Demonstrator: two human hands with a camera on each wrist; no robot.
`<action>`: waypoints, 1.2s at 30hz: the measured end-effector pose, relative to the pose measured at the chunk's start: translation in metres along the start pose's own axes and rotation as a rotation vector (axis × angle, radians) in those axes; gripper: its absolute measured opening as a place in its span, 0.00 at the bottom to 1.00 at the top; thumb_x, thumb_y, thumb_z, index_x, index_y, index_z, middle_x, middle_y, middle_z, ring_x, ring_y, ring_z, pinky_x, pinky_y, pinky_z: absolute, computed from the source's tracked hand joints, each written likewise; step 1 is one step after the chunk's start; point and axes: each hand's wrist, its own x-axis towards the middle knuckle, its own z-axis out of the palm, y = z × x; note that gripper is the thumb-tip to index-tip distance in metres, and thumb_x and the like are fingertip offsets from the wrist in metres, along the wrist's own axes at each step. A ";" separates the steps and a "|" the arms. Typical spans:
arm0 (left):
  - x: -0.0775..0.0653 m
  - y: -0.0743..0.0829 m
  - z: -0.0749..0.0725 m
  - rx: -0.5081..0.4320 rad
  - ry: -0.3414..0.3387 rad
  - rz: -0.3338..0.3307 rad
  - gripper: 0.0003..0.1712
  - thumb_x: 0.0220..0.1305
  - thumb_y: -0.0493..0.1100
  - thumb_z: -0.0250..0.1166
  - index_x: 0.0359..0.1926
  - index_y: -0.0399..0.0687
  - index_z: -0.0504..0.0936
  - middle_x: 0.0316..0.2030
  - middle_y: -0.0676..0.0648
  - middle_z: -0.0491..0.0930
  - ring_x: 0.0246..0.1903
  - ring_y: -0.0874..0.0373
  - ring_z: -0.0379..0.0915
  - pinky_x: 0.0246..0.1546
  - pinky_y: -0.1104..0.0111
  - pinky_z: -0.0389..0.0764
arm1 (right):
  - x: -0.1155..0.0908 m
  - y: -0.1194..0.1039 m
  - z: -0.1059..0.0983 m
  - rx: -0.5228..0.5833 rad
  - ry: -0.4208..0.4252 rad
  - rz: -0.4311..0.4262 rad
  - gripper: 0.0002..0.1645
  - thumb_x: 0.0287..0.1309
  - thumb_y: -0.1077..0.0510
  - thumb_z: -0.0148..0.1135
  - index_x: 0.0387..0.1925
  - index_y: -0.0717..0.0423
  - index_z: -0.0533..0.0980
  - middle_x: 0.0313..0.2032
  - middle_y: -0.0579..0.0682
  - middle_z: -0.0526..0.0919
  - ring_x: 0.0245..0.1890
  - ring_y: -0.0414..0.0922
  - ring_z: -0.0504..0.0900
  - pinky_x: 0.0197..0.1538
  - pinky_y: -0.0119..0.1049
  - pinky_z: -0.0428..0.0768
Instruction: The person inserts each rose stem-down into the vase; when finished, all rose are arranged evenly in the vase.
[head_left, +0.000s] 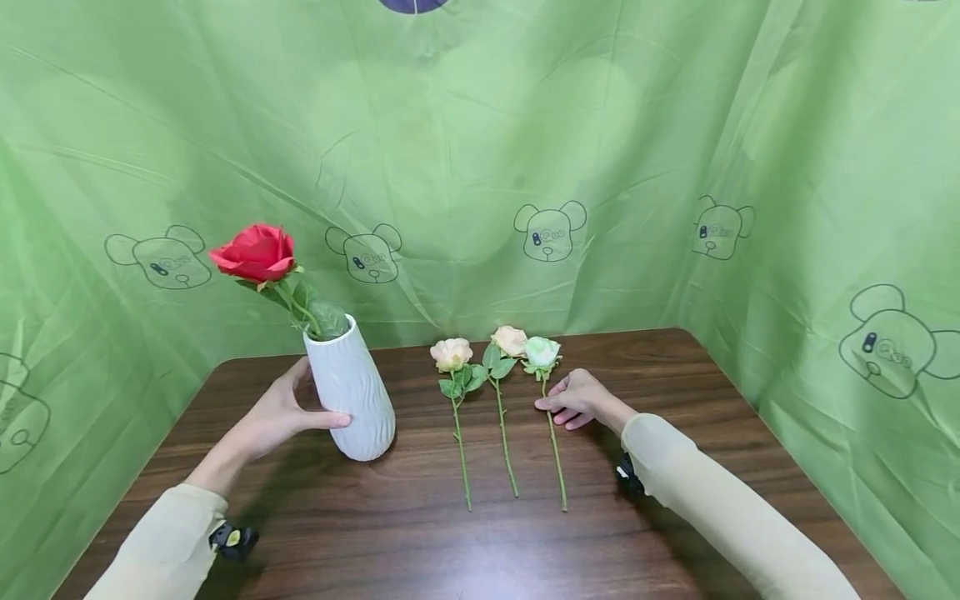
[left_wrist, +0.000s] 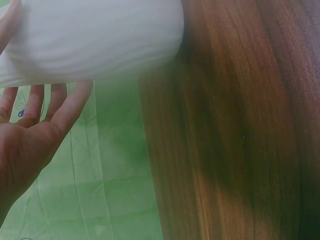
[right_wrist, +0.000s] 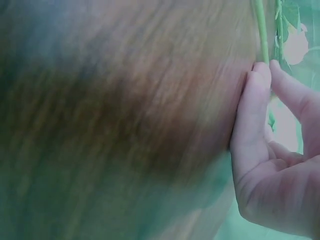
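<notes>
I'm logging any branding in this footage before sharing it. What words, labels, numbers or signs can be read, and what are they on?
Bear-face prints on the green cloth: small lettering, perhaps ending in "oo"; too small and blurred to read surely.
Purple shape at the cloth's top: cut off by the picture's edge, no letters visible.
White vase and wooden table: no text visible.

Green bear-print curtain (head_left: 465,158), brown wooden table (head_left: 397,525), bright glare (head_left: 487,575)
</notes>
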 end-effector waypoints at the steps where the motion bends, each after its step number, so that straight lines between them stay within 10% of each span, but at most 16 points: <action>1: 0.000 0.000 0.000 0.003 0.002 -0.001 0.49 0.51 0.43 0.82 0.70 0.47 0.64 0.55 0.44 0.77 0.55 0.47 0.73 0.47 0.62 0.79 | 0.000 -0.001 0.000 0.006 -0.003 0.002 0.26 0.54 0.53 0.78 0.48 0.64 0.79 0.29 0.52 0.86 0.23 0.42 0.85 0.27 0.38 0.84; 14: 0.001 0.001 0.000 0.009 0.004 0.003 0.49 0.51 0.43 0.82 0.70 0.46 0.64 0.56 0.44 0.76 0.56 0.47 0.73 0.48 0.63 0.78 | -0.008 -0.006 -0.002 0.072 -0.054 0.008 0.13 0.60 0.61 0.72 0.44 0.64 0.80 0.32 0.53 0.86 0.26 0.45 0.84 0.32 0.42 0.86; 36: 0.004 0.000 -0.002 0.016 -0.017 0.010 0.50 0.49 0.43 0.83 0.69 0.46 0.64 0.55 0.44 0.76 0.53 0.47 0.73 0.47 0.60 0.79 | -0.033 -0.006 -0.039 0.149 -0.143 -0.002 0.24 0.63 0.62 0.69 0.56 0.70 0.73 0.43 0.63 0.86 0.30 0.47 0.86 0.37 0.43 0.86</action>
